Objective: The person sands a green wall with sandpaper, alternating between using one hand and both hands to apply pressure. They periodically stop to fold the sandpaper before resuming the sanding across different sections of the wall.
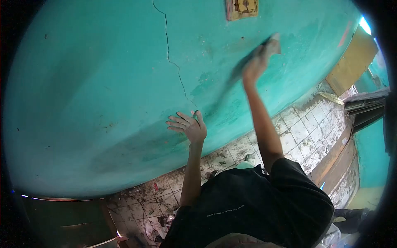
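A turquoise wall [124,82] fills most of the view, with a thin dark crack running down its middle. My left hand [192,126] is open, fingers spread, at the wall just below the lower end of the crack. Higher and to the right, my right hand [257,64] reaches up the wall, blurred by motion. Its fingers press a small pale sheet with a reddish-brown edge, which looks like sandpaper [273,44], against the paint. Both hands look dusty. Darker, worn patches of paint show around them.
A wooden switch board [243,8] is fixed high on the wall. Below lies a dirty tiled floor [312,122] with debris. At the right are a tan board [352,60] and long wooden planks [337,157]. A dark green panel [68,221] is at lower left.
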Demonstrator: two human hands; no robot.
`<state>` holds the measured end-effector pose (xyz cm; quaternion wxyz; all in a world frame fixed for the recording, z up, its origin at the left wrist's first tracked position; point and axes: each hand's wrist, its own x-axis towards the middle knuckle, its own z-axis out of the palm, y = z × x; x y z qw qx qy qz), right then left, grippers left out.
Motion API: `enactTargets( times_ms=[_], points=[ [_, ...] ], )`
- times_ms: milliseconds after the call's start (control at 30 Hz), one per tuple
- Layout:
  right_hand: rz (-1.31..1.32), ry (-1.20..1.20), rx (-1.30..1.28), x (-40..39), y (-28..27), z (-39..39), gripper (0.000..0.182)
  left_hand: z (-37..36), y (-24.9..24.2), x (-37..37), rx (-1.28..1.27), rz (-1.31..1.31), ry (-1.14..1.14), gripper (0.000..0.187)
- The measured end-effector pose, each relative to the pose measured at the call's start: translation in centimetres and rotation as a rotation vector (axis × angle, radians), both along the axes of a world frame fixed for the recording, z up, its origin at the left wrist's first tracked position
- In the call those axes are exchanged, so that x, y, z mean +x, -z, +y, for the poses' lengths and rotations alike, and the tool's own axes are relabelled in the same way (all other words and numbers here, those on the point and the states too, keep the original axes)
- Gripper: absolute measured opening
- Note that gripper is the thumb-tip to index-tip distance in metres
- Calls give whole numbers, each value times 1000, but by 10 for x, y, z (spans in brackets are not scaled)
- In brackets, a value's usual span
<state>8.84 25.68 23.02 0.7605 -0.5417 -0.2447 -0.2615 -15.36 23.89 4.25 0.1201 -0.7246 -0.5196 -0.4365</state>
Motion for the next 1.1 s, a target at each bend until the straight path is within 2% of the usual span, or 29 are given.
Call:
enactTargets(
  times_ms=[67, 133, 167, 233, 300, 333, 367, 467, 500, 567, 667, 700, 767, 800, 867, 900, 967, 1000, 1067, 1100],
  points=[
    [-270, -120, -59, -76, -3, -4, 45, 5, 1, 0, -8, -24, 31, 89],
    [-920, -678, -318, -107, 23, -26, 48, 7, 3, -4, -24, 0, 35, 89],
    [-910, -682, -321, -95, 24, -28, 48, 3, 6, -11, -47, 43, 49, 90],
    [-1146, -980, -488, -46, 7, -32, 52, 0, 10, -18, -57, 86, 31, 90],
    [-427, -542, -188, 4, 40, -17, 48, 5, 9, -17, -60, 120, 13, 90],
    [-27, -548, -477, 70, 70, -6, 50, 5, 8, -15, -24, 105, 9, 90],
    [-30, -545, -476, 64, 67, -5, 50, 6, 7, -11, 15, 79, 3, 90],
    [-61, -191, -147, 7, 35, 2, 52, 3, 0, -2, 30, 32, -23, 88],
    [-73, -187, -138, -19, 30, -6, 52, 6, -1, 1, 40, 19, -21, 88],
    [-1049, -674, -443, -64, 35, -34, 64, 2, 5, -5, -23, 27, -18, 90],
    [-968, -565, -486, -14, 31, -35, 68, 3, 5, -10, -64, 17, 18, 92],
    [-707, -315, -345, 6, 26, -27, 51, 6, 4, -5, -59, 11, 33, 92],
    [-33, -361, 48, 25, -27, -40, 55, 2, 3, -5, -65, 6, 10, 93],
    [-35, -358, 41, 18, -25, -38, 55, 0, 5, -3, -71, 3, 14, 93],
    [-229, -170, -184, -18, -11, -14, 59, 5, 5, 2, -55, -56, 30, 94],
    [-506, -287, -328, -41, 11, -10, 64, 9, 2, 6, -53, -62, 34, 94],
    [-1097, -591, -515, -72, 4, -36, 68, 5, 1, 6, -67, -29, -27, 95],
    [-1085, -596, -520, -61, 9, -37, 68, -1, 2, 2, -75, -18, -25, 95],
    [-825, -357, -409, -10, 11, -25, 64, 1, -1, 4, -139, -70, 23, 96],
    [-821, -351, -413, 2, 11, -21, 64, 0, -2, 3, -140, -68, 29, 96]
  ],
)
